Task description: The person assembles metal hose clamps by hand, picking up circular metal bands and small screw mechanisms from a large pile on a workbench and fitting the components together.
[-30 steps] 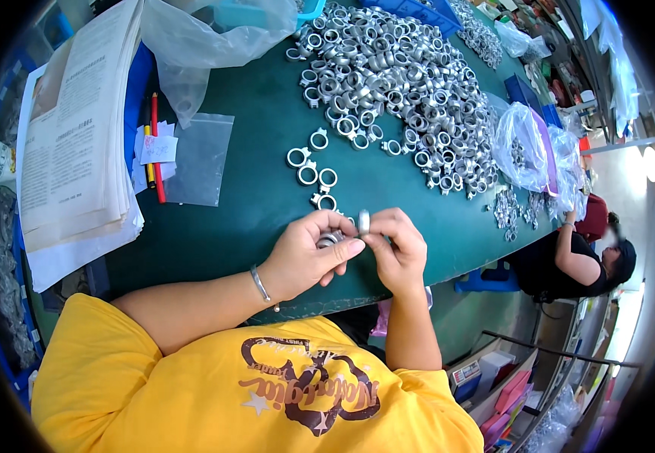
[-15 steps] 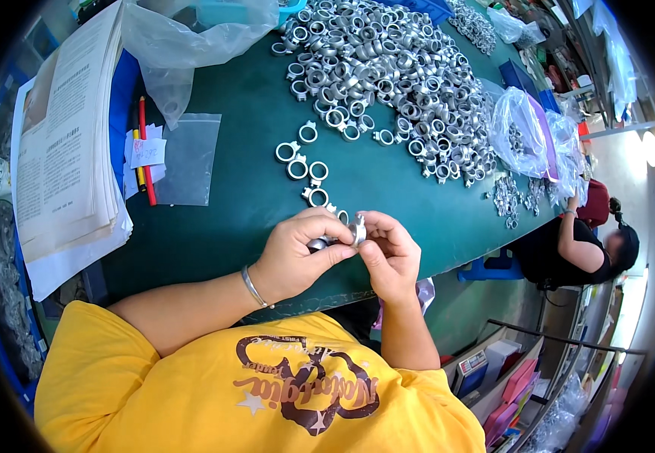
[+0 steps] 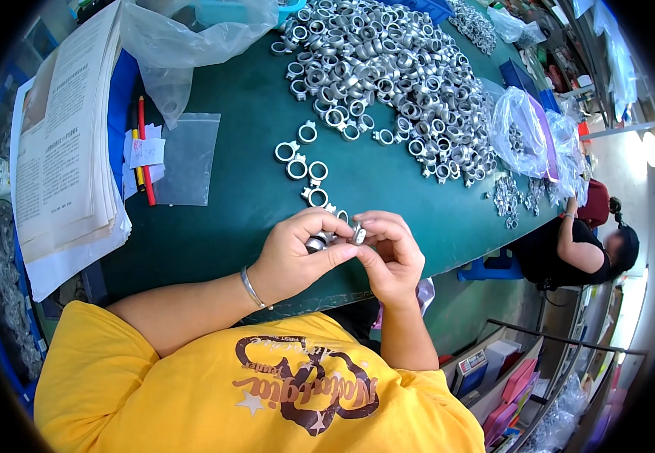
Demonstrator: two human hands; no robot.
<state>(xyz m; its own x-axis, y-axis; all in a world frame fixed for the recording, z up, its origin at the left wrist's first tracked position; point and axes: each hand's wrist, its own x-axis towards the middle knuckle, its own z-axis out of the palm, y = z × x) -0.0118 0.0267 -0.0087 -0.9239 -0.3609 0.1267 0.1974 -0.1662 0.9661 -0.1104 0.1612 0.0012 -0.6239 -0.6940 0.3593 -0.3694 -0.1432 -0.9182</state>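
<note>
Close to the table's near edge, both my hands meet around a small silver metal ring clamp (image 3: 358, 234). The fingertips of my left hand (image 3: 291, 253) pinch one side of it, and another metal ring (image 3: 316, 242) shows under those curled fingers. On the other side, my right hand (image 3: 392, 260) grips the same clamp between thumb and fingers. Just beyond my left hand, several loose ring clamps (image 3: 297, 167) form a crooked line on the green tabletop (image 3: 244, 90). Farther off lies a big heap of similar clamps (image 3: 388, 68).
Left stand a newspaper stack (image 3: 63, 143), a red pencil (image 3: 146, 151) and a clear zip bag (image 3: 191, 158). A plastic bag (image 3: 191, 45) lies at the far left. Smaller metal parts (image 3: 507, 198) sit at right, near another person (image 3: 580, 249). A blue stool (image 3: 490, 266) stands beside the table.
The clamp has been turned between my fingertips, so a flat oval face now shows. My right fingers have shifted slightly; my left hand stays nearly in place.
</note>
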